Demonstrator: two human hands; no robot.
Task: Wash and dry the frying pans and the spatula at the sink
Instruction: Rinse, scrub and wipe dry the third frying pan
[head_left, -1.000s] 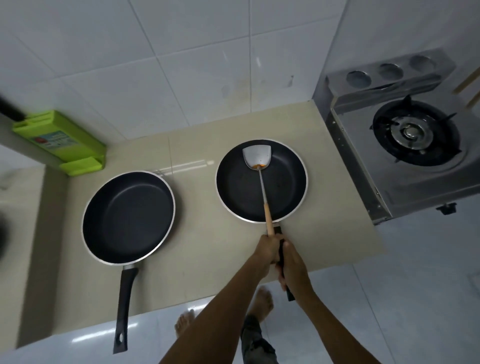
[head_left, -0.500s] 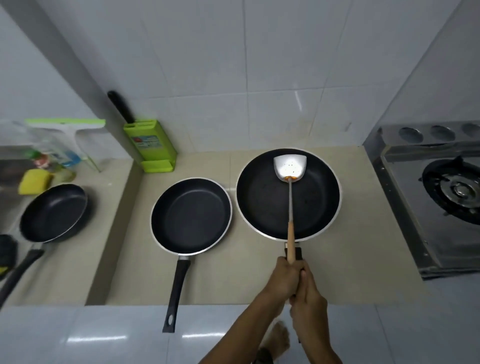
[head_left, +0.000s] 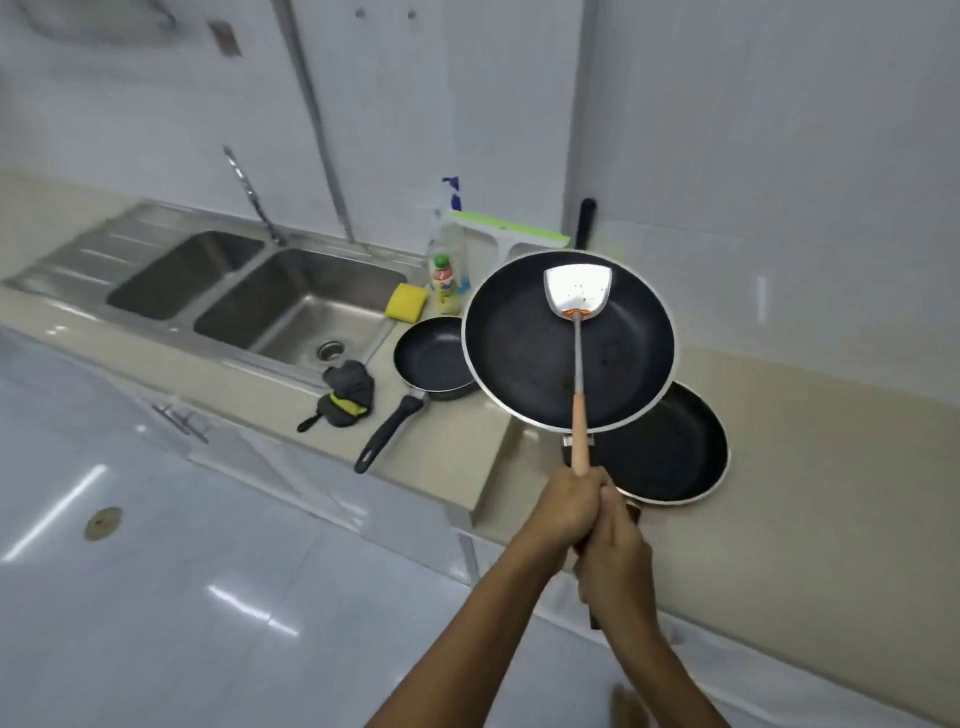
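We record one large frying pan (head_left: 519, 358), centre of frame, held over the bench (head_left: 805, 441), with the spatula (head_left: 577, 358) lying across it. Our left hand (head_left: 566, 506) curls its fingers round the spatula's wooden handle. Our right hand (head_left: 615, 556), just below, wraps the pan's handle.

The right sink basin (head_left: 291, 312) lies open, its faucet (head_left: 254, 200) rising at the back. Between it and the raised large frying pan (head_left: 519, 358) with the spatula (head_left: 577, 291), a small frying pan (head_left: 434, 358), dark cloth (head_left: 349, 391), yellow sponge (head_left: 407, 302) and bottle (head_left: 445, 287) crowd the countertop (head_left: 441, 452).
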